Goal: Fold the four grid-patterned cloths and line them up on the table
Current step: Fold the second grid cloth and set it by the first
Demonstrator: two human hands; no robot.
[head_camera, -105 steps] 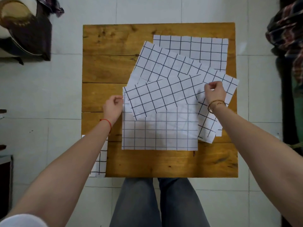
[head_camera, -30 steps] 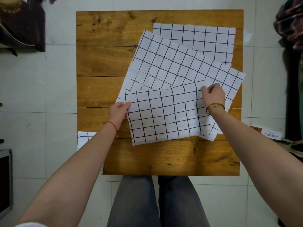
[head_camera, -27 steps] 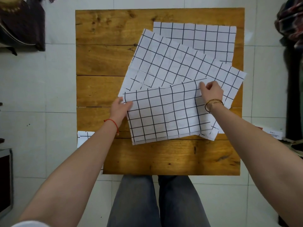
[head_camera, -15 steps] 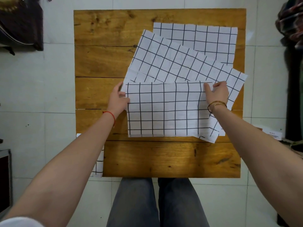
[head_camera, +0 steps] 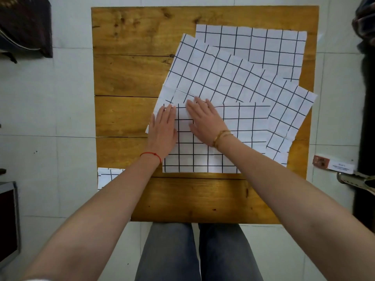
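A folded white cloth with a black grid (head_camera: 239, 142) lies near the middle of the wooden table (head_camera: 129, 78). My left hand (head_camera: 163, 130) presses flat on its left edge. My right hand (head_camera: 205, 120) lies flat beside it on the cloth's upper left part, fingers straight. Under this cloth, a tilted unfolded grid cloth (head_camera: 227, 78) spreads toward the right edge. Another grid cloth (head_camera: 267, 47) lies flat at the far right of the table. A fourth grid cloth (head_camera: 107, 177) hangs off the table's left side, partly hidden by my left forearm.
The table's left half and near strip show bare wood. White floor tiles surround the table. Dark fabric (head_camera: 26, 27) sits at the upper left, dark clothing (head_camera: 365, 23) at the upper right. A small box (head_camera: 332, 164) lies on the floor at right. My legs are under the near edge.
The near cloth got folded in half and squared up. My right hand let go of its far right corner and moved left; both hands now lie flat on the cloth's left part.
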